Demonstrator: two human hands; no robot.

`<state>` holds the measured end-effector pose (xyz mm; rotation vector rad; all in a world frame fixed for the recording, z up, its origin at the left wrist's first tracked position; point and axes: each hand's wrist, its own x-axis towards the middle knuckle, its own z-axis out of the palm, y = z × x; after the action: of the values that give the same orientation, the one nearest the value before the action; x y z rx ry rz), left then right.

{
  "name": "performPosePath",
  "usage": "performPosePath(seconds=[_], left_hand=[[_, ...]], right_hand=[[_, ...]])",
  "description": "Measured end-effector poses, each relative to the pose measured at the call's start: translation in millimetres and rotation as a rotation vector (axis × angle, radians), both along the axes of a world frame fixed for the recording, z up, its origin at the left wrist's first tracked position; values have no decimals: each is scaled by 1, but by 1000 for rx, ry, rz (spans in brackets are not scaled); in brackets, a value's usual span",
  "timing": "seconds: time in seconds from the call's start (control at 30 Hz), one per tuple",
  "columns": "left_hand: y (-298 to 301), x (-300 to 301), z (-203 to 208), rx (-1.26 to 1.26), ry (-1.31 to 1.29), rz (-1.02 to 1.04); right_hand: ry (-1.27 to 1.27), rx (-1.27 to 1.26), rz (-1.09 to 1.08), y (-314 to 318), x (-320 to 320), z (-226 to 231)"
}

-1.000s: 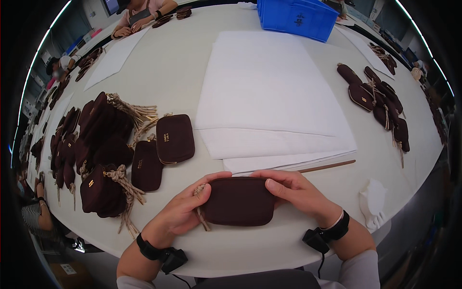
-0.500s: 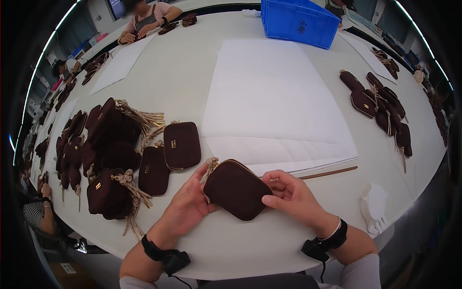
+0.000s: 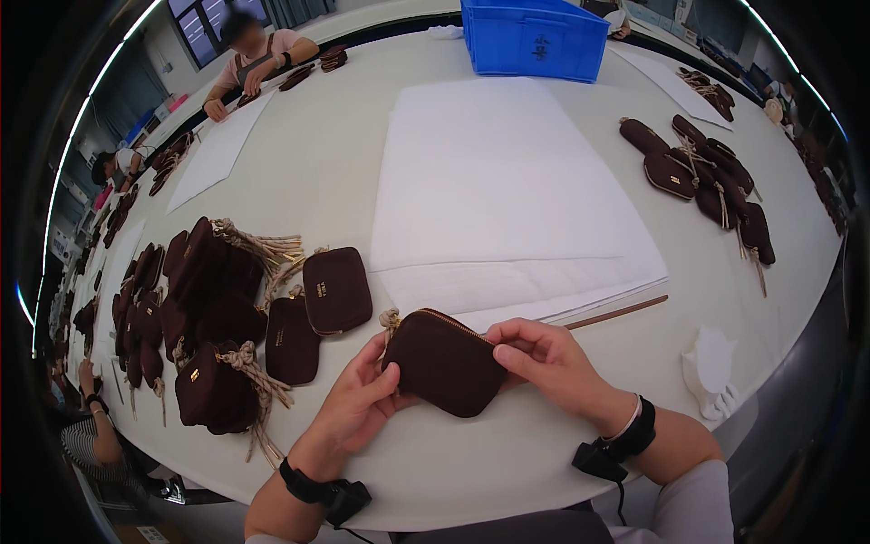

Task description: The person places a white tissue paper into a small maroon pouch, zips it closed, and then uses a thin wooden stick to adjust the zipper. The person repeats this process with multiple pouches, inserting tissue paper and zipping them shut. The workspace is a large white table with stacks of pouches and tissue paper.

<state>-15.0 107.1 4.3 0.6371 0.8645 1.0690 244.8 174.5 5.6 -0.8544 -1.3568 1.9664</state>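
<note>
1. My left fingers [image 3: 381,386] hold the dark brown pouch [image 3: 444,372] by its left side.
2. My right fingers [image 3: 520,362] pinch its right corner, beside the gold zip [image 3: 460,325].
3. It tilts above the worktop [image 3: 453,480], near the edge closest to me, right of a pouch pile [image 3: 227,317].

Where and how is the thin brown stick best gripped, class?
Pinch the thin brown stick near its right end, probably from the right: it lies flat, that end is uncovered, white sheets flank its far side, and the right hand is by its left end.
</note>
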Motion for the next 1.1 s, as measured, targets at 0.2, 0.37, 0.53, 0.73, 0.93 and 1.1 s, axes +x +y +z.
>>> performPosePath(seconds=[0.2,0.37,0.53,0.73,0.93,1.1], left_hand=[[-1,-1,0,-16,-38,-11],[-4,-4,-4,-27,-74,-54],[-4,-9,-8,3,-63,-79],[-5,-12,-13,-6,-80,-88],[-5,-8,-11,-33,-65,-75],[-5,-10,-12,-21,-80,-88]], right_hand=[[42,-57,17,4,3,0],[57,-73,44,7,5,1],[65,-52,35,8,5,-3],[49,-56,24,9,6,-4],[46,-77,19,10,5,-7],[40,-83,15,10,5,-8]])
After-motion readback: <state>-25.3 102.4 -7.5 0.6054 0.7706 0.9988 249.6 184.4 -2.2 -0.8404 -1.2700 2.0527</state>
